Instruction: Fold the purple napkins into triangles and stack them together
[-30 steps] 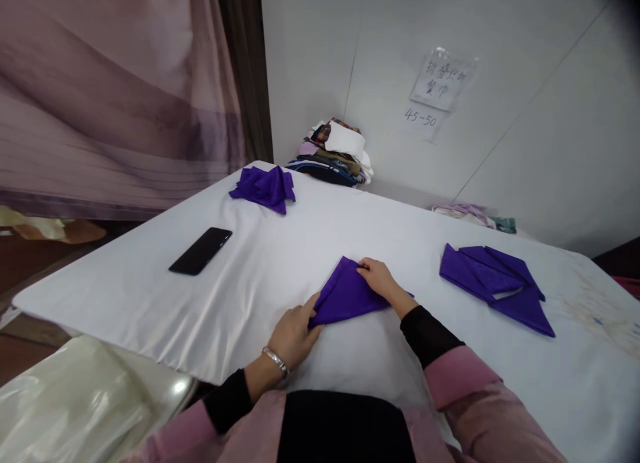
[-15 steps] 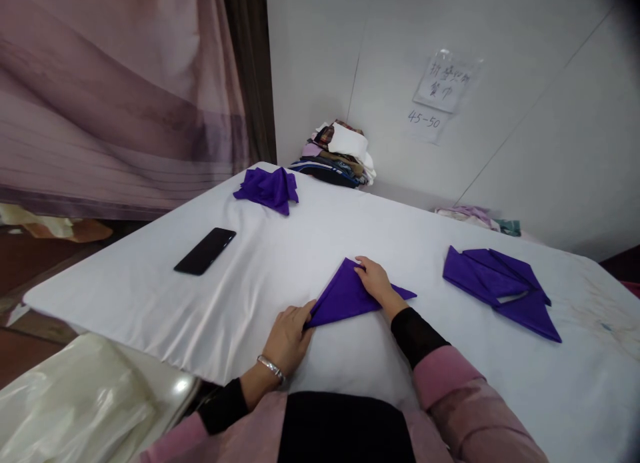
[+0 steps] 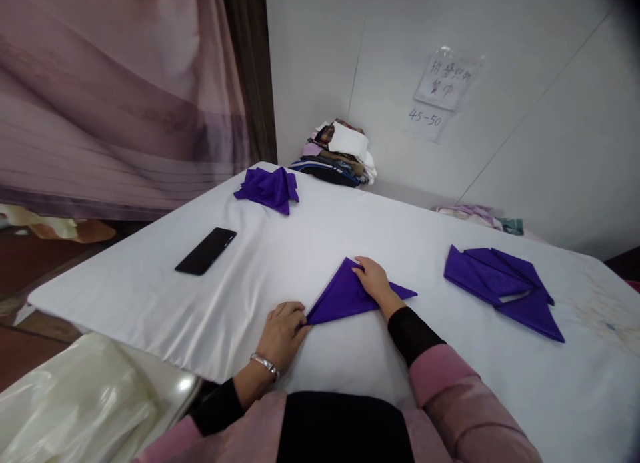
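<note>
At the tabletop's (image 3: 280, 256) near middle: the purple cloth (image 3: 340, 296) lies flat, folded into a triangle, its peak pointing away from the person.
Left hand (image 3: 281, 333): at the cloth's left corner, palm down; the grip is pinching that tip between thumb and fingers.
Left wrist: a silvery bracelet (image 3: 265, 364) goes around it, just above a black cuff.
Right hand (image 3: 373, 281): over the cloth, bent fingers by the upper edge near the peak; whether this grip pinches the fabric or only presses on it, one cannot tell.
Cloth's right tip: shows past the right wrist, on the white surface.
Right of the cloth: a purple folded piece (image 3: 523, 313), with a narrow white gap in its folds.
Far left corner: a crumpled purple bundle (image 3: 269, 188), apart from both hands.
Phone (image 3: 206, 251): black, lying flat and slanted, nearer the person than the bundle.
Beyond the far edge: a clothes pile (image 3: 345, 153), stacked against the wall (image 3: 310, 49).
Wall: a handwritten sign (image 3: 443, 86), "45-50" below it.
Left side: a pink curtain (image 3: 125, 103).
</note>
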Demonstrator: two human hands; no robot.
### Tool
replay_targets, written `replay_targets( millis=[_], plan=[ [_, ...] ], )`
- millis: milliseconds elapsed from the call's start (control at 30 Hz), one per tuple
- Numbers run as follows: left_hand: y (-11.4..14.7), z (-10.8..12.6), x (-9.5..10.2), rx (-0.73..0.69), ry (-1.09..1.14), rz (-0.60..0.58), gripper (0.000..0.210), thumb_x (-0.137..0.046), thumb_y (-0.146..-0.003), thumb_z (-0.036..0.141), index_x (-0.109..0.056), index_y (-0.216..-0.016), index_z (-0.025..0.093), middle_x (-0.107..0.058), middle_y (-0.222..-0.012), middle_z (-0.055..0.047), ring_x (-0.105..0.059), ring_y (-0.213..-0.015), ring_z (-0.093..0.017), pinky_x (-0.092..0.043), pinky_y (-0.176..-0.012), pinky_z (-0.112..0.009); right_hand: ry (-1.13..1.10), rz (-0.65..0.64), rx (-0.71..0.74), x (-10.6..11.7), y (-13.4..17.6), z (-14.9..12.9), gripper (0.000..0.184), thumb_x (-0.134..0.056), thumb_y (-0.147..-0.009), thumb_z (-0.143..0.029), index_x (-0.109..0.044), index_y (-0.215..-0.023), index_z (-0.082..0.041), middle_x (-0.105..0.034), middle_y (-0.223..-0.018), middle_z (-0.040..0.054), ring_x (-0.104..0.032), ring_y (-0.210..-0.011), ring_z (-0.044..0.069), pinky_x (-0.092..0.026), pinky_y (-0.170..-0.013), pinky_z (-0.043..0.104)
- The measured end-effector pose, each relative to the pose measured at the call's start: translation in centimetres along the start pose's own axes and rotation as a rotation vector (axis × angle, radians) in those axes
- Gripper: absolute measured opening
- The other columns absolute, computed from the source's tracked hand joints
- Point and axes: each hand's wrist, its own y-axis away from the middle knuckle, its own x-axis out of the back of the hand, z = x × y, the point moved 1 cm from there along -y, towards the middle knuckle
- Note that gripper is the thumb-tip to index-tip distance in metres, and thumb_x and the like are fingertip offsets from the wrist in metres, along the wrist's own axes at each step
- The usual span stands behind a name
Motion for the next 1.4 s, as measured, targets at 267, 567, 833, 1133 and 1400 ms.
replay_targets(
  millis=[267,567,833,1133,1400],
  plan=[
    [0.2,-0.2,0.4,-0.106,0.029,-0.048,0.006,-0.053,-0.080,0.023,-0.056,-0.074,0.021,-0.061,-0.106,-0.005,-0.047,-0.114,-0.024,-0.039,-0.094,-0.045,0.039,-0.008,0.028,0.3,0.1,-0.2,0.034,-0.051,-0.085,-0.029,-0.056,-0.117,-0.019,-0.062,-0.111,0.0078,-0.056,-0.098,0.020,-0.040,-0.090,0.033],
    [-0.1,-0.8,0.6,-0.234,-0.040,-0.056,0.010,-0.049,-0.083,0.022,-0.054,-0.074,0.020,-0.061,-0.107,-0.006,-0.042,-0.122,-0.024,-0.038,-0.098,-0.045,0.027,-0.002,0.031,0.3,0.2,-0.1,0.034,-0.052,-0.085,-0.031,-0.056,-0.117,-0.020,-0.063,-0.105,0.0065,-0.056,-0.094,0.020,-0.041,-0.087,0.033],
    [-0.2,-1.4,1.0,-0.279,-0.059,-0.110,0.011,-0.049,-0.084,0.021,-0.054,-0.074,0.021,-0.060,-0.110,-0.005,-0.041,-0.124,-0.023,-0.039,-0.099,-0.043,0.015,0.008,0.046,0.0,0.2,0.1,0.035,-0.051,-0.085,-0.031,-0.056,-0.118,-0.018,-0.063,-0.108,0.0075,-0.056,-0.096,0.020,-0.040,-0.089,0.033],
    [-5.2,3.7,-0.7,-0.386,-0.120,-0.117,0.036,-0.041,-0.089,0.034,-0.049,-0.120,0.018,-0.047,-0.134,-0.010,-0.038,-0.127,-0.025,-0.029,-0.105,-0.048,0.047,0.035,0.099,0.1,0.1,0.1,0.037,-0.051,-0.086,-0.033,-0.053,-0.120,-0.018,-0.062,-0.112,0.0082,-0.055,-0.100,0.020,-0.038,-0.091,0.032],
    [-11.5,5.7,-7.5,-0.234,-0.327,-0.284,0.069,-0.043,-0.083,0.046,-0.033,-0.135,0.001,-0.030,-0.144,-0.020,-0.021,-0.135,-0.031,-0.021,-0.109,-0.046,0.077,0.049,0.082,0.3,-0.2,0.0,0.037,-0.048,-0.087,-0.027,-0.051,-0.123,-0.016,-0.059,-0.117,0.0091,-0.054,-0.102,0.020,-0.039,-0.090,0.032]
  ],
)
